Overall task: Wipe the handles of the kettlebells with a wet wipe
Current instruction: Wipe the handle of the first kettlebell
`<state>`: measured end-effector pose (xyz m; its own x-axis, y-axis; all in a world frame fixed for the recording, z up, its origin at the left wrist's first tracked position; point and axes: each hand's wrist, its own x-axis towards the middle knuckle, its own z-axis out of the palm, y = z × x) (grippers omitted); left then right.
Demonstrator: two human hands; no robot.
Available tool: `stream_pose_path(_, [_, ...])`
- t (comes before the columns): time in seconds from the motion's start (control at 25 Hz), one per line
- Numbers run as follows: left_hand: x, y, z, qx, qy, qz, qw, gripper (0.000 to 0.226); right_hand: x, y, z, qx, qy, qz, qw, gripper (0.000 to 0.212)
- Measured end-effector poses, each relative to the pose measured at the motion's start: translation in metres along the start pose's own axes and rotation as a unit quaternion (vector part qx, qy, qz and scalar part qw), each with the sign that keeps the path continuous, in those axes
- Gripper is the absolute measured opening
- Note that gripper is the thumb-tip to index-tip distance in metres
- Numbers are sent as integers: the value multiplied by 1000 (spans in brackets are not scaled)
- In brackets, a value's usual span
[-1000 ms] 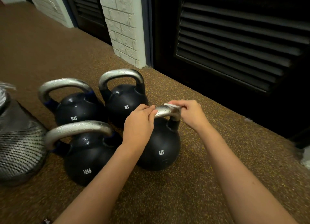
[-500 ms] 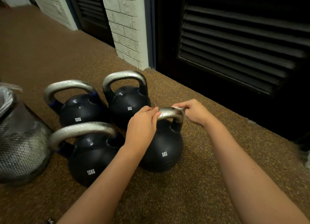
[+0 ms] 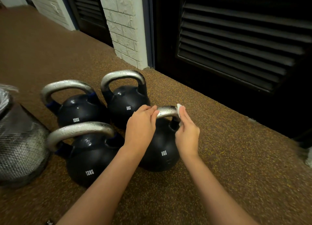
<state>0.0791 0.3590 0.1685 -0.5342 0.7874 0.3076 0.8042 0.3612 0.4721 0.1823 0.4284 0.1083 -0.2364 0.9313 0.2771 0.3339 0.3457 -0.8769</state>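
At the far left stood a mesh bin point(image 3: 20, 150) lined with a clear plastic bag, on the speckled brown floor point(image 3: 236, 157). Just right of it, four black kettlebells sat in a close cluster: the near 12KG kettlebell point(image 3: 89, 164) and the far 12KG kettlebell point(image 3: 79, 110) behind it, both with silver handles beaded with droplets, then the far 8KG kettlebell point(image 3: 126, 103), and nearest the person's arms the near 8KG kettlebell point(image 3: 160, 150). The left hand point(image 3: 140, 123) gripped the left end of that kettlebell's handle point(image 3: 167, 111), its fingers curled over the wet silver bar. The right hand point(image 3: 187, 132) held a white wet wipe point(image 3: 179, 106) against the right end and upright of the same handle, the fingers fairly straight and together, pressing the wipe to the metal; how the thumb lay could not be made out. Beyond stood a white brick pillar point(image 3: 123, 25) and dark louvred doors point(image 3: 236, 39).
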Motion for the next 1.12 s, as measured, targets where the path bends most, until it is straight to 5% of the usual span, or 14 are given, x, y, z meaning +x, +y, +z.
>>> stream_pose_path(0.28, [1,-2,3,-4,12,6,1000,31,-12,-2,7,38,23,48,998,49])
stream_pose_path(0.48, [-1,-1,3,-4,11,7,1000,32,-16,-8,9,1,8,-16,1000,50])
stream_pose_path(1.12, [-2,-2,3,-12,12,8,1000,31,12,-12,-2,-22,10,-31,999,48])
